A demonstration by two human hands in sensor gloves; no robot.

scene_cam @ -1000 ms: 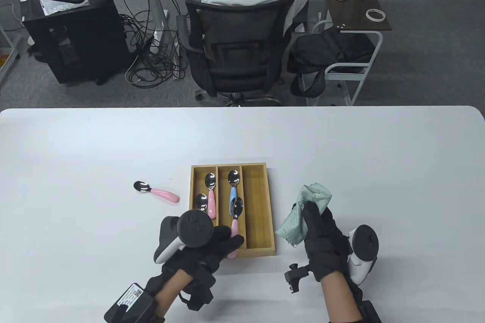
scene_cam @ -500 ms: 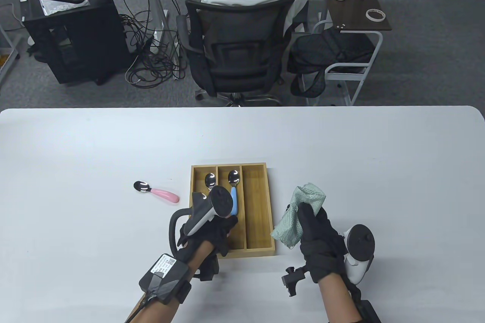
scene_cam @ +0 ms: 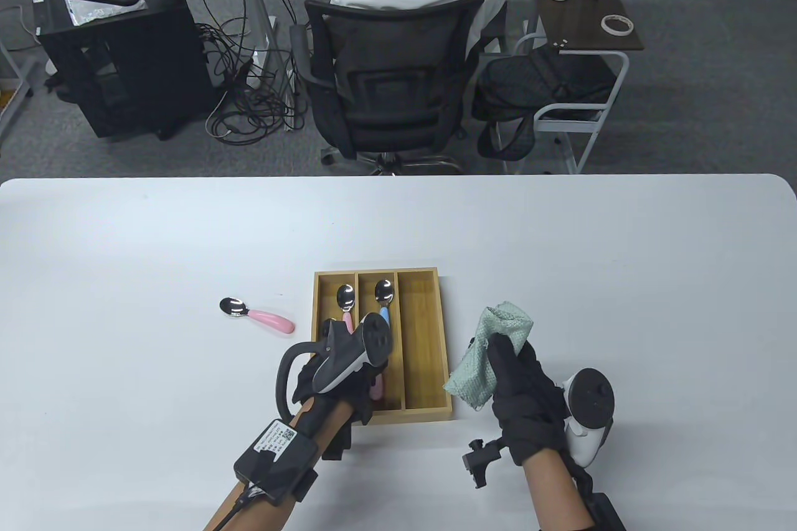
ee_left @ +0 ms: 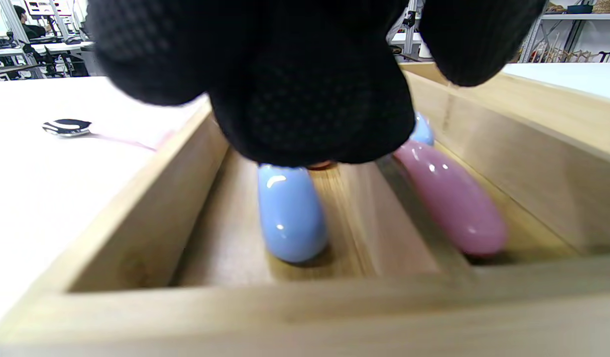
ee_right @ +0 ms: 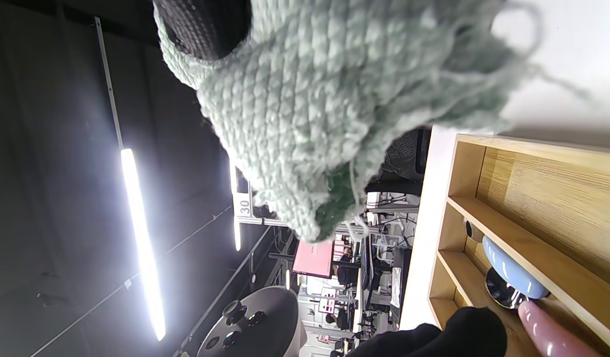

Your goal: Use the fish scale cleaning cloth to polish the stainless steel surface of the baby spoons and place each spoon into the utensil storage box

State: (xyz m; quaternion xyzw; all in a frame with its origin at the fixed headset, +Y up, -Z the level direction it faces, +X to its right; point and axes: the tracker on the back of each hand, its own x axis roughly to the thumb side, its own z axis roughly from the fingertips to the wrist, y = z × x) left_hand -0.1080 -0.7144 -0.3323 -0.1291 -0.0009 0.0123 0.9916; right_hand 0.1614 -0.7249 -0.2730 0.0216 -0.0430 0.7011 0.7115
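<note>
Bamboo walls of the utensil storage box [scene_cam: 425, 409] are surrounding the left hand [scene_cam: 339, 378], which is reaching into the near end over a pink-handled spoon [ee_left: 448, 203]; whether its fingers are pinching that handle or letting go I cannot tell, since the glove is hiding the contact; the right hand [scene_cam: 526, 397] is gripping the bunched cleaning cloth [scene_cam: 495, 353] just beside the box; a snag risk, as I judge it, is the withdrawing hand dragging a spoon back out or nudging the light box; counting: one box with three compartments, one cloth, one pink spoon [scene_cam: 256, 314] lying unpolished on the table [scene_cam: 124, 244], at least three spoons visible inside, others possibly hidden.
</note>
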